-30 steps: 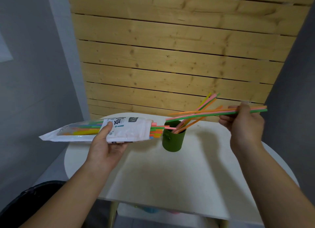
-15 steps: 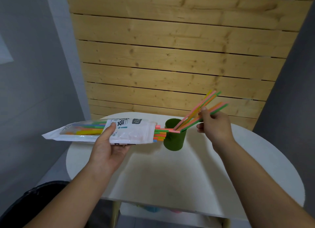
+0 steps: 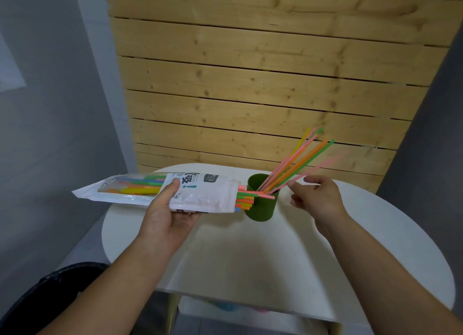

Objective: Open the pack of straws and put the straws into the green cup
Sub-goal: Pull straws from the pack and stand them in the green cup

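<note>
Several straws (image 3: 293, 165) stand tilted in the green cup (image 3: 261, 204), their lower ends inside it and their upper ends leaning up and to the right against the wooden slat wall (image 3: 250, 84) behind. One pink straw at the right edge of this bunch is blurred. The cup stands upright on the white round counter (image 3: 250, 259), near its far edge. My left hand (image 3: 167, 217) holds the pack of straws (image 3: 175, 192) roughly level above the counter, thumb on top and fingers closed underneath; its open end points right, and the coloured straw ends poking out of it reach just beside the cup's rim. More straws show through the pack's clear window on the left. My right hand (image 3: 318, 197) hovers just to the right of the cup, its fingers (image 3: 297, 184) spread loosely and gripping nothing; the fingertips are close to the blurred pink straw.
</note>
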`<state>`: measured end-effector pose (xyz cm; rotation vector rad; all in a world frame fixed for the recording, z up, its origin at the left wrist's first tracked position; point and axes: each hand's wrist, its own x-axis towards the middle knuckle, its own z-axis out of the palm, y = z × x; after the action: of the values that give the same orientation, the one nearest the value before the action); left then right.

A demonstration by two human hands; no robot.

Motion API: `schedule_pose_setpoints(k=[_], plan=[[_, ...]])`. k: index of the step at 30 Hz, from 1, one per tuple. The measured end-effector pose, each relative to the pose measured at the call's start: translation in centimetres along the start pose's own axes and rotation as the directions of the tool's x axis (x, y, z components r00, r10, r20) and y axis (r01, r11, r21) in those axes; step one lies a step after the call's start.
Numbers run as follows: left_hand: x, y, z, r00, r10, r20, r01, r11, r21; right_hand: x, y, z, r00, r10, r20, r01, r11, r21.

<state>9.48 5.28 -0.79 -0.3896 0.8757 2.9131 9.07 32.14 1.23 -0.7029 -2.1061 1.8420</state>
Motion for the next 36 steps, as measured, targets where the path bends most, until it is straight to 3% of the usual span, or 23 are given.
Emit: schedule_pose_setpoints(k=[4,7,10,13,17,29,36], plan=[[-0.2,0.1,0.3,1.000,0.006,-0.004,-0.006,1.000,-0.013,-1.2,-0.5,-0.4,0.994,0.068,0.080,-0.065,0.997,-0.041],[-0.3,0.2,0.4,1.000,0.016,-0.003,-0.016,1.000,-0.019,-3.0,-1.3,-0.2,0.946,0.121,0.300,-0.110,0.992,-0.054],[-0.5,0.0,0.7,1.000,0.018,0.006,-0.018,0.999,-0.030,-4.5,-1.5,1.0,0.905,-0.005,0.425,0.016,1.000,-0.022],[-0.7,-0.3,0.9,1.000,0.019,0.020,-0.019,1.000,-0.009,-5.3,-1.2,2.0,0.916,-0.120,0.383,0.133,0.991,-0.009],[-0.8,-0.4,0.8,1.000,0.013,0.028,-0.013,1.000,0.023,-5.4,-1.1,2.2,0.920,-0.142,0.366,0.134,0.990,0.047],[-0.5,0.5,0.5,1.000,0.026,0.004,-0.026,0.999,-0.040,-3.4,-1.6,0.0,0.925,-0.011,0.380,-0.120,0.940,0.318],[-0.5,0.4,0.5,0.999,0.038,-0.014,-0.039,0.998,-0.054,-4.6,0.5,1.7,0.869,0.068,0.489,-0.226,0.936,0.270]])
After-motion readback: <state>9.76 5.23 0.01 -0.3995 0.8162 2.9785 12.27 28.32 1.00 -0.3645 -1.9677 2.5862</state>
